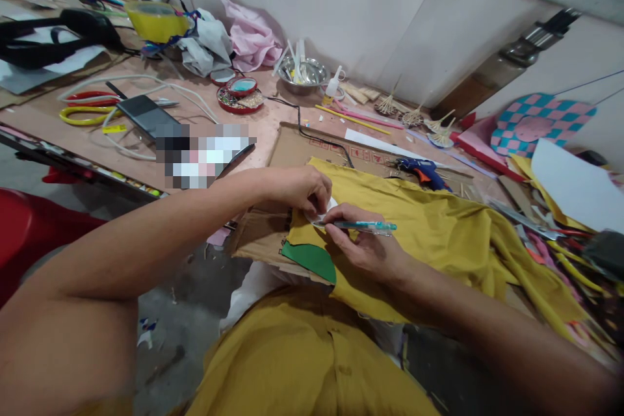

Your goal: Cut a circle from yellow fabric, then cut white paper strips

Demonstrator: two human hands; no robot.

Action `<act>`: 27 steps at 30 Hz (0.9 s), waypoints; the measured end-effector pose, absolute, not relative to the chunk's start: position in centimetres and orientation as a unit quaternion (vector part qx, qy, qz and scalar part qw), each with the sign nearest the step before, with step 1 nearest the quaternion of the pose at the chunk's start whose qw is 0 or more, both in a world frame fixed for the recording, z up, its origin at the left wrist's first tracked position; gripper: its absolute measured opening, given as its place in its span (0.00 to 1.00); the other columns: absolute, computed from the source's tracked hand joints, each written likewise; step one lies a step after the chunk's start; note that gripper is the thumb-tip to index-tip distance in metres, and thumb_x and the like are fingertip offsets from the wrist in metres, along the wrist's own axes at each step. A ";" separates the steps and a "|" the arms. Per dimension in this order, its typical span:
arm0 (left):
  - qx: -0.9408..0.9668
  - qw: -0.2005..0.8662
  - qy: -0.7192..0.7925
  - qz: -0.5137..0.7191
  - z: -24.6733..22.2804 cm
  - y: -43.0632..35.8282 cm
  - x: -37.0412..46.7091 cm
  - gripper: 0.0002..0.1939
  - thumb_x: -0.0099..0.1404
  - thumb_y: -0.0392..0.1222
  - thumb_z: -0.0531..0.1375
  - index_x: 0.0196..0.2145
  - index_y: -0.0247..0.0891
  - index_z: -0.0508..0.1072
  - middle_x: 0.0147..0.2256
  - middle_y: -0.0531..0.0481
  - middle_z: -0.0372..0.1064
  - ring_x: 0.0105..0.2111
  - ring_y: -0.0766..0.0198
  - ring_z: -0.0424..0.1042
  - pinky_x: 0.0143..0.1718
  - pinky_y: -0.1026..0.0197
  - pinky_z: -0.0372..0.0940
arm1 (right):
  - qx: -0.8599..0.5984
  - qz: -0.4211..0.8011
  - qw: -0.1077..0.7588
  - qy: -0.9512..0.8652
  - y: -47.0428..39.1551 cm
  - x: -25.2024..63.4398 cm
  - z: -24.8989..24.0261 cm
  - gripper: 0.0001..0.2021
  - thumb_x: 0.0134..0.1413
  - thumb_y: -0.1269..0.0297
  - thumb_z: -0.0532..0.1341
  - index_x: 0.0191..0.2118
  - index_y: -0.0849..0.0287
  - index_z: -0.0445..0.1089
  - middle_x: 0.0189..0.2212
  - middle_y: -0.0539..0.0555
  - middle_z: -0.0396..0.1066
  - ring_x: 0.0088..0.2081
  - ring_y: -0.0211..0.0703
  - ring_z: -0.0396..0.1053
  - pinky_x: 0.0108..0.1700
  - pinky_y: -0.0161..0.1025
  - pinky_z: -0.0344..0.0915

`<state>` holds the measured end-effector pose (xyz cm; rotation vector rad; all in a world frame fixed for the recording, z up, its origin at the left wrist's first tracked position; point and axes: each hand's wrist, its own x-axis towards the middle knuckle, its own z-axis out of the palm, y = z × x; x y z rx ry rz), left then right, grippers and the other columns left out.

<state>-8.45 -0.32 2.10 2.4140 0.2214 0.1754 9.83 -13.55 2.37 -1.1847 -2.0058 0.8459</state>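
At frame centre the right hand (363, 244) has its grip clamped on a teal pen (363, 226), which lies nearly level, tip pointing left. The left hand (299, 188) pinches a small white paper piece (322, 213) on the yellow cloth (439, 234). Upper centre, a steel bowl (303, 73) on the table (273, 123) holds white sticks.

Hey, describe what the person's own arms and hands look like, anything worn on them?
Both arms are bare along all that shows, with no sleeves in view. The left hand and right hand wear no gloves; no rings, watch or bracelets show. The garment below them is mustard yellow.
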 end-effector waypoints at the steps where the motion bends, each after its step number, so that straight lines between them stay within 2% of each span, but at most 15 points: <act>1: 0.931 0.347 0.087 0.065 2.1 -0.3 -8.5 0.13 0.54 0.25 0.67 0.30 0.42 0.84 0.34 0.50 0.78 0.34 0.66 0.75 0.38 0.68 0.66 | -0.451 0.326 0.325 -0.764 -13.5 9.8 2.3 0.05 0.61 0.66 0.59 0.34 0.54 0.71 0.28 0.51 0.75 0.29 0.41 0.70 0.32 0.37 0.66; 13: 0.933 0.341 0.082 0.076 2.0 -0.5 -8.5 0.10 0.57 0.27 0.66 0.32 0.40 0.84 0.33 0.49 0.76 0.32 0.67 0.73 0.36 0.67 0.65 | -0.442 0.318 0.315 -0.777 -13.5 10.4 2.3 0.05 0.61 0.67 0.59 0.35 0.55 0.72 0.29 0.51 0.76 0.30 0.41 0.71 0.35 0.37 0.67; 22: 0.930 0.349 0.092 0.064 1.9 -0.4 -8.6 0.11 0.56 0.27 0.68 0.33 0.42 0.84 0.35 0.49 0.77 0.34 0.66 0.74 0.39 0.67 0.65 | -0.468 0.328 0.307 -0.761 -13.9 11.0 2.5 0.07 0.60 0.68 0.59 0.31 0.55 0.71 0.26 0.51 0.73 0.28 0.40 0.68 0.31 0.37 0.65; 27: 0.933 0.341 0.093 0.063 2.3 -0.5 -8.6 0.11 0.56 0.28 0.68 0.35 0.42 0.84 0.36 0.49 0.77 0.35 0.66 0.74 0.39 0.67 0.64 | -0.499 0.328 0.338 -0.727 -13.9 11.6 2.9 0.04 0.59 0.66 0.60 0.33 0.54 0.71 0.27 0.51 0.74 0.29 0.41 0.69 0.31 0.38 0.66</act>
